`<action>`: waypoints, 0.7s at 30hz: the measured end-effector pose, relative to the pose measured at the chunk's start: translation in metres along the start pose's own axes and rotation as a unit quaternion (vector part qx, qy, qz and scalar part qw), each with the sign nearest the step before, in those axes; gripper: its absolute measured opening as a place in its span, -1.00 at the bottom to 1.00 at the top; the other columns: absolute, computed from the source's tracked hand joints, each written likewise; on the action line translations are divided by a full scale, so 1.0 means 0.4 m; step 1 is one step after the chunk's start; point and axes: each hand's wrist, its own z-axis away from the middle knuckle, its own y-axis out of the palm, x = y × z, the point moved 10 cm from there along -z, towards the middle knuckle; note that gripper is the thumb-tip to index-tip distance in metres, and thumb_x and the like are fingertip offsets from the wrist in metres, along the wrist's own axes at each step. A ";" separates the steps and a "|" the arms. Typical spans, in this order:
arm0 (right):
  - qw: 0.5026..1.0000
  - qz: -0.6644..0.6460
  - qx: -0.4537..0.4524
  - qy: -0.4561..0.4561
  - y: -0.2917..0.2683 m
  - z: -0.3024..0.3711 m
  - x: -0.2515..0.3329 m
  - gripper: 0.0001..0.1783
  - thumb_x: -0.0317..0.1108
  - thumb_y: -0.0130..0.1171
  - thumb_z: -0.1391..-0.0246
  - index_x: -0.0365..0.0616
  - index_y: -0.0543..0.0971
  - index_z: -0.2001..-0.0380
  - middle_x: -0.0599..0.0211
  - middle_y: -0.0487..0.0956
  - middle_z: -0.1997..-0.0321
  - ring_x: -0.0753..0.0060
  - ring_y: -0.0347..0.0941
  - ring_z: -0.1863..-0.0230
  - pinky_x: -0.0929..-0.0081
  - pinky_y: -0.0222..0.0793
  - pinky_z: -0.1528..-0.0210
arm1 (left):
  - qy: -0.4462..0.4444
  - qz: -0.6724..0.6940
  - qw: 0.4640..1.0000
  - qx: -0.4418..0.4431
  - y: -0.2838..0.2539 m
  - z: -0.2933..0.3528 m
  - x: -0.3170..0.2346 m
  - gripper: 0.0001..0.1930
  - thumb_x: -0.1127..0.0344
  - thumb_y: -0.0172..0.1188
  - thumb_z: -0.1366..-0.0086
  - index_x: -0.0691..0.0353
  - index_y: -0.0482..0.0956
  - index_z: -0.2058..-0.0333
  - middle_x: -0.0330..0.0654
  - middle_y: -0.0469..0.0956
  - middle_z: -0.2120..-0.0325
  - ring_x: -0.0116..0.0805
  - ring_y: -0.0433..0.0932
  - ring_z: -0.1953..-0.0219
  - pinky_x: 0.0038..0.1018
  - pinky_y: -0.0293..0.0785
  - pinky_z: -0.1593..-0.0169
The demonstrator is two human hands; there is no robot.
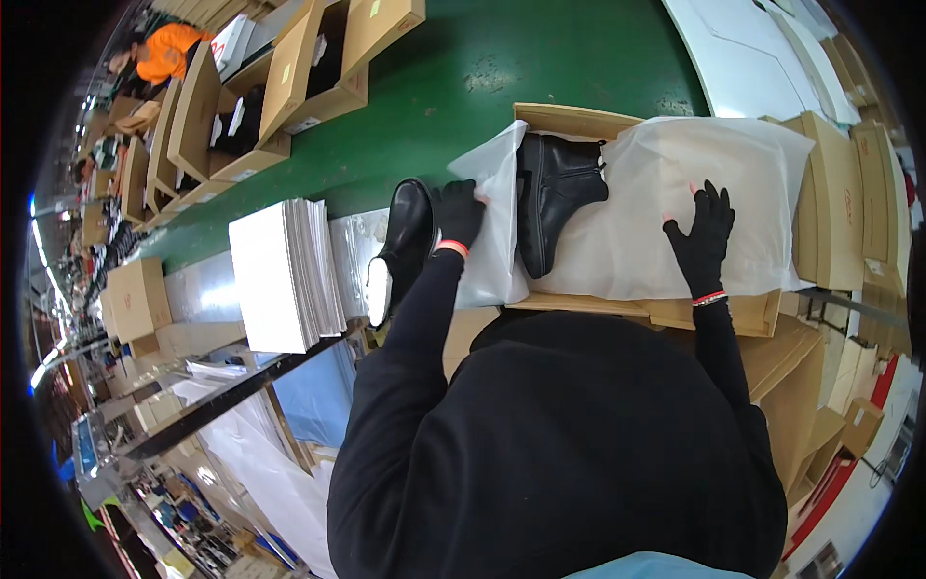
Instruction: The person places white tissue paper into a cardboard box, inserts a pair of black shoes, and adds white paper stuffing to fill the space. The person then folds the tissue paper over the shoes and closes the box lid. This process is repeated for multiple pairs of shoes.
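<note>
A black ankle boot (559, 198) lies on its side on white tissue paper (632, 232) in an open brown shoebox (569, 121). My left hand (458, 214), in a black glove with some bare fingertips, is closed on the paper's left flap (497, 179), beside the boot's sole. Just left of that hand, outside the box, rests a second black boot (407, 227) with white stuffing at its opening; my left forearm partly covers it. My right hand (706, 227), gloved likewise, hovers over or rests on the right part of the paper, fingers spread, holding nothing.
A stack of white sheets (280, 275) stands left of the loose boot. Open shoeboxes (275, 111) line the far side of the green table (453, 87). Closed brown boxes (830, 203) stand at the right. A person in orange (169, 53) is at the far left.
</note>
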 end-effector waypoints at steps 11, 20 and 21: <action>0.922 -0.374 0.038 0.093 -0.017 0.072 0.036 -0.56 -0.46 0.26 -0.01 -0.17 0.48 -0.01 0.23 0.49 -0.07 0.33 0.44 -0.06 0.42 0.38 -0.04 | 0.069 0.495 0.864 0.062 -0.577 0.029 0.087 -0.78 0.39 0.07 -0.28 0.24 0.44 0.09 -0.13 0.44 0.14 -0.46 0.44 0.16 -0.50 0.44 0.14; 0.800 -0.457 0.113 -0.373 -0.212 -0.060 0.591 -0.41 -0.12 0.36 0.07 -0.18 0.47 0.00 0.08 0.48 -0.05 0.06 0.41 -0.07 0.19 0.26 -0.13 | 0.203 0.108 0.973 -0.020 -0.236 0.140 -0.525 -0.36 0.03 0.12 -0.22 0.23 0.21 -0.19 -0.02 0.21 -0.17 -0.10 0.13 -0.23 -0.16 0.13 -0.20; 0.845 -0.386 0.133 -0.346 -0.057 -0.034 0.574 -0.39 -0.06 0.35 0.08 -0.19 0.48 0.02 0.06 0.48 -0.01 0.02 0.42 -0.02 0.17 0.28 -0.06 | 0.224 0.076 0.971 -0.029 -0.226 0.133 -0.556 -0.30 -0.02 0.13 -0.20 0.23 0.19 -0.22 -0.01 0.18 -0.21 -0.05 0.09 -0.27 -0.12 0.09 -0.24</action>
